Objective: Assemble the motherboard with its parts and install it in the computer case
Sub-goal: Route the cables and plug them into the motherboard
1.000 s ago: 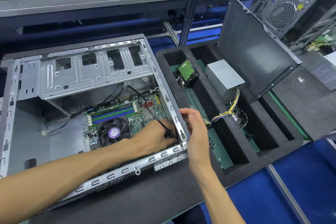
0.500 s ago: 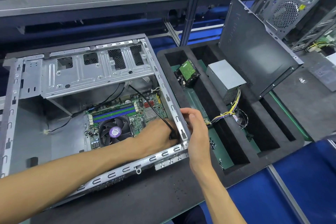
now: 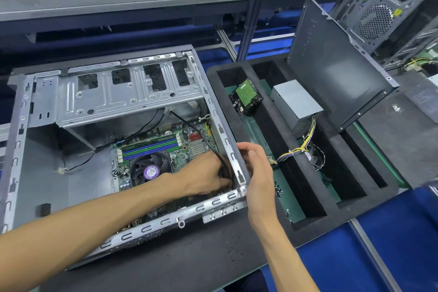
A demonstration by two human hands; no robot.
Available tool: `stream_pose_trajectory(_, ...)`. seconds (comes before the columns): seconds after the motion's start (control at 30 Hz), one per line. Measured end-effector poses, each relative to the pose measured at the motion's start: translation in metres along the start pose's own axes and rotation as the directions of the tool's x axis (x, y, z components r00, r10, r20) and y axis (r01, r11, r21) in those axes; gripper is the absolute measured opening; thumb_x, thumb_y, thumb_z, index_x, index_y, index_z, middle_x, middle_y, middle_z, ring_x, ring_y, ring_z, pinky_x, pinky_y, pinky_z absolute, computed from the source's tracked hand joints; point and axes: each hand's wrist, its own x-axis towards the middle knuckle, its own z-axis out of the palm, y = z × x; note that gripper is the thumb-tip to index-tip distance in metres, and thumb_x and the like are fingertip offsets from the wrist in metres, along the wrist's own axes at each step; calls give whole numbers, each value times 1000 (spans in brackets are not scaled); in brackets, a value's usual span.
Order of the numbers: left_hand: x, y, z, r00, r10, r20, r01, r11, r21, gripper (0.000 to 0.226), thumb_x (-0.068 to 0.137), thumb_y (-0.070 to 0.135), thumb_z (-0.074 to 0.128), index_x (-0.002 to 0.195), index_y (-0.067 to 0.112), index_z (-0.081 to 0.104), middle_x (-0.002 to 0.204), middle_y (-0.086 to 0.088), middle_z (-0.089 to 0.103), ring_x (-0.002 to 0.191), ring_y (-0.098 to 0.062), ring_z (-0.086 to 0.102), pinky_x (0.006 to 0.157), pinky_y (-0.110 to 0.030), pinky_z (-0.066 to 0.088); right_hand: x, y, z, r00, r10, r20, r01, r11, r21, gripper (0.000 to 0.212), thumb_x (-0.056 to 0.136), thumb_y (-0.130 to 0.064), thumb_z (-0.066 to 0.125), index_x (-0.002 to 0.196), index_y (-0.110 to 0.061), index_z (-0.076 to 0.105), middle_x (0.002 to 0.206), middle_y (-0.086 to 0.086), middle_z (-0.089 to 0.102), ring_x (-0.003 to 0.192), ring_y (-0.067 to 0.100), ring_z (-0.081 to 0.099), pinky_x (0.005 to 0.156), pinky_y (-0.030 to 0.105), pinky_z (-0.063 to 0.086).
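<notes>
Head view: foam tray (image 3: 265, 130) just right of computer case (image 3: 35, 149) holds hard drive (image 3: 246, 96) and power supply (image 3: 296, 102). Motherboard (image 3: 189, 142) lies inside case, fan at its middle. Left hand (image 3: 203, 173) curled around black cable (image 3: 203, 136), hiding board's corner. Right hand (image 3: 258, 173) grips case's right rim.

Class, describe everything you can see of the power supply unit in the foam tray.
The power supply unit is a plain grey metal box with a meshed end. It lies tilted in a slot of the black foam tray, right of the hard drive. A bundle of yellow, black and purple wires trails from its near end. Neither hand touches it.
</notes>
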Motion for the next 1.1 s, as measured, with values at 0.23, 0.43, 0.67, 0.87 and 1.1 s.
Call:
stream_pose_trajectory(0.23,6,-2,-1,996,-67,54,66,997,32,27,90,37,72,104,14,73,88,1,71,71,-13,63,70,-30,56,-1,-1,0,1000,5,5,-5,1000,5,34,99,-28,35,106,-19,67,96,-7,72,86,8,67,73,16,49)
stream_pose_trajectory(0.43,8,-6,-7,991,-106,84,112,991,-75,26,89,33,74,106,12,75,104,-1,74,93,-17,69,86,-38,56,-1,-2,1,1000,10,-4,-10,1000,-15,35,98,-29,35,106,-19,68,98,-4,72,88,11,67,75,23,51)
stream_pose_trajectory(0.67,1,-2,-6,997,-51,53,51,999,0,27,89,35,74,106,14,74,103,2,72,88,-14,67,82,-31,56,-1,-3,1,1000,4,-14,-4,1000,-5,36,98,-27,35,107,-16,68,98,-4,72,89,9,67,75,17,49)
stream_pose_trajectory(0.87,-1,3,-3,999,-20,29,20,1000,13,30,90,34,73,114,16,72,109,2,71,91,-12,67,86,-20,54,0,-2,1,1000,6,-1,-6,1000,1,35,99,-27,35,106,-18,68,98,-3,72,89,11,67,74,19,49)
stream_pose_trajectory(1.1,-6,6,-4,989,143,-22,-143,990,18,25,86,27,74,109,19,72,114,6,67,99,-11,63,89,-27,53,0,-1,0,1000,5,0,-5,1000,-14,35,100,-25,34,107,-18,68,97,-7,72,89,7,68,75,17,50)
